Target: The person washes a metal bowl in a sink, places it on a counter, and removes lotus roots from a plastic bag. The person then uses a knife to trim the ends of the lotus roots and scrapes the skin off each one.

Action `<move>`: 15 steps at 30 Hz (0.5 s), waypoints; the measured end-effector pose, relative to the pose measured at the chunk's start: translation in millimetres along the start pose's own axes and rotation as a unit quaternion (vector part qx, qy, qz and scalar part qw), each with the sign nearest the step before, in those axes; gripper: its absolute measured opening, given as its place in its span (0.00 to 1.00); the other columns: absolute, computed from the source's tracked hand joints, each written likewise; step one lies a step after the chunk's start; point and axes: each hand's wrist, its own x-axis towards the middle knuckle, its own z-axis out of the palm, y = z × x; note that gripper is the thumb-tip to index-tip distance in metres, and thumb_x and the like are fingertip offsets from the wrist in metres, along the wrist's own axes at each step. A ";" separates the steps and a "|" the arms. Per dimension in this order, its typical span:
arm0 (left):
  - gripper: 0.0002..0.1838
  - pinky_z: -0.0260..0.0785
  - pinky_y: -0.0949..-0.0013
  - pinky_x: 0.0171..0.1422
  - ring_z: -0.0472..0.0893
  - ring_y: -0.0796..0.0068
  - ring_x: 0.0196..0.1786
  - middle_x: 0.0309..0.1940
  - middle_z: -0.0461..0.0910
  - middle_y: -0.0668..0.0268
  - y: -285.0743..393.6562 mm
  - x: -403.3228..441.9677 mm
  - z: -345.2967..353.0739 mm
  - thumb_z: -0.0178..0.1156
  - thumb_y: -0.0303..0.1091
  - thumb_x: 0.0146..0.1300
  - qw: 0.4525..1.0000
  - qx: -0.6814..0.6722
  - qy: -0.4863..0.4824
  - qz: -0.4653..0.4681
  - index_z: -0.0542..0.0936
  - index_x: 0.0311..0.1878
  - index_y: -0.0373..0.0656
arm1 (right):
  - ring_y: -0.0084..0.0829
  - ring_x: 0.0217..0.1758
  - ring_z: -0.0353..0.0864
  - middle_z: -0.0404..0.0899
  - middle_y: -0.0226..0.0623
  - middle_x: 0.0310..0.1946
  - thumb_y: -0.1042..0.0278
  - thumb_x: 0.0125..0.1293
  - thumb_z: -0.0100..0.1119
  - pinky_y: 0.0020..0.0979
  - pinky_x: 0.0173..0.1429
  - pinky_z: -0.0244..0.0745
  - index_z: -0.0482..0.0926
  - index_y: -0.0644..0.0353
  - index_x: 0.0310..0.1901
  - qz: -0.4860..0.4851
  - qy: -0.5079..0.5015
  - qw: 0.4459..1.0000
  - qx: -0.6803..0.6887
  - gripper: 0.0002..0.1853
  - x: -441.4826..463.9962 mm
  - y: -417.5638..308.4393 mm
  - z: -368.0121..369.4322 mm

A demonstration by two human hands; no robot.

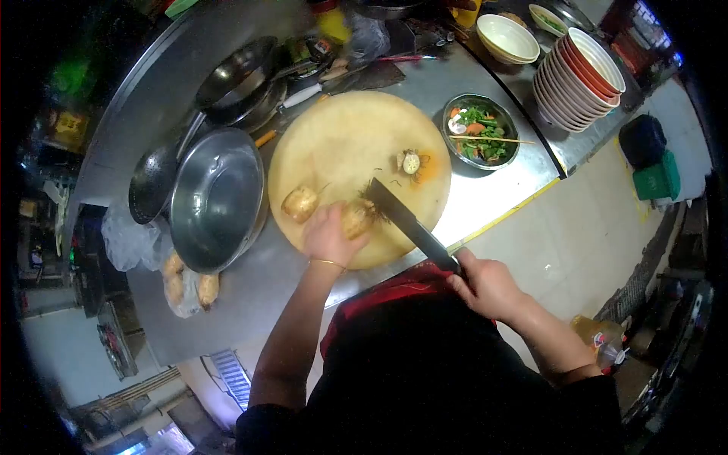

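On the round cutting board (pixel 349 129) my left hand (pixel 331 236) holds down a tan lotus root (pixel 356 218), with dark, hairy fibres at its far end. The kitchen knife (pixel 409 221) is gripped by its handle in my right hand (pixel 491 287). Its blade slants across the board, with the tip beside the fibrous end; whether they touch I cannot tell. Left of my left hand lies another lotus root piece (pixel 300 203). A small cut-off end (pixel 410 163) with a pale face rests near the board's right side.
A large metal basin (pixel 218 199) stands left of the board, with a wok ladle (pixel 154 180) and pans (pixel 239 76) behind it. Bagged roots (pixel 174 284) lie front left. A bowl of chopped vegetables (pixel 481 130) with a chopstick across sits right, near stacked bowls (pixel 572 83).
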 end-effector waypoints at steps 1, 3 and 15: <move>0.40 0.66 0.56 0.63 0.74 0.55 0.57 0.52 0.76 0.55 0.5 1.2 2.0 0.73 0.55 0.42 1.000 0.020 -0.007 -0.002 0.74 0.60 0.48 | 0.55 0.28 0.79 0.77 0.49 0.22 0.60 0.67 0.58 0.50 0.34 0.75 0.66 0.59 0.46 -0.001 0.004 1.000 -0.002 0.15 0.6 -2.4 1.7; 0.41 0.66 0.56 0.63 0.74 0.55 0.57 0.52 0.76 0.55 1.9 3.7 6.3 0.72 0.56 0.42 0.998 0.060 -0.022 -0.005 0.74 0.61 0.48 | 0.55 0.28 0.79 0.77 0.49 0.22 0.60 0.67 0.58 0.50 0.34 0.75 0.67 0.59 0.46 0.000 0.012 1.000 -0.005 0.15 2.0 -6.0 5.1; 0.38 0.67 0.57 0.61 0.73 0.54 0.54 0.48 0.75 0.56 0.1 -1.2 8.9 0.74 0.48 0.39 0.999 -0.026 -0.042 -0.016 0.77 0.56 0.44 | 0.51 0.25 0.79 0.77 0.45 0.21 0.60 0.66 0.59 0.48 0.31 0.75 0.66 0.58 0.49 0.001 -0.003 1.000 0.002 0.17 -8.8 -20.3 0.6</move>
